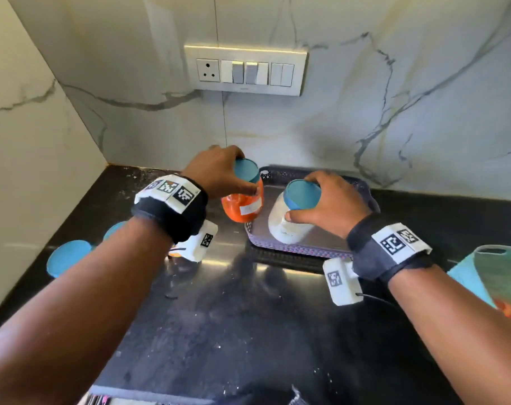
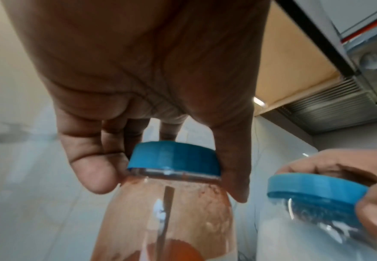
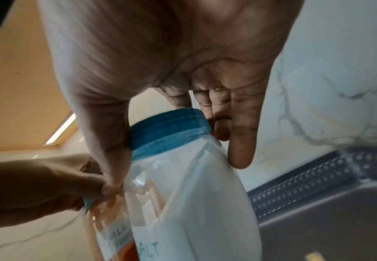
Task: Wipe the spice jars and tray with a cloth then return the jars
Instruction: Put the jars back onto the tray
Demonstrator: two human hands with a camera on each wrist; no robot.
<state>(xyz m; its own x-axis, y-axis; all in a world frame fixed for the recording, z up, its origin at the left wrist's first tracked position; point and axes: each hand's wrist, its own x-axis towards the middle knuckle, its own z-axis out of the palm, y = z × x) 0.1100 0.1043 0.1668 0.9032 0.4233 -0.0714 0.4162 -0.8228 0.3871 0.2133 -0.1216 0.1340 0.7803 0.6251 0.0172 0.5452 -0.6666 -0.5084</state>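
Left hand [image 1: 219, 171] closed from above around the blue lid of the orange jar [image 1: 242, 207], fingers on the far side and thumb on the near side of the lid. Jar tilted, held in the air at the left edge of the tray [image 1: 312, 248], probably so that the base passes over the low rim. Right hand [image 1: 333, 203] closed in the same way around the blue lid of the white jar [image 1: 286, 226], this one marked as salt and also tilted, its base low over the metal floor of the tray or maybe already touching it; cannot tell which. Both jars taken by the lid, most likely because the neck is the narrowest part and leaves the bodies free.

Tray lying on the dark surface [image 1: 219, 331] against the marble wall, with no other jar visible in it. Two more blue lids [image 1: 70, 257] visible at the left on the surface, partly hidden behind the left arm. No cloth clearly visible. Light green basket [image 1: 502, 273] at the right edge.

Judged from this: either lifting the jars out or returning them; not possible to decide.
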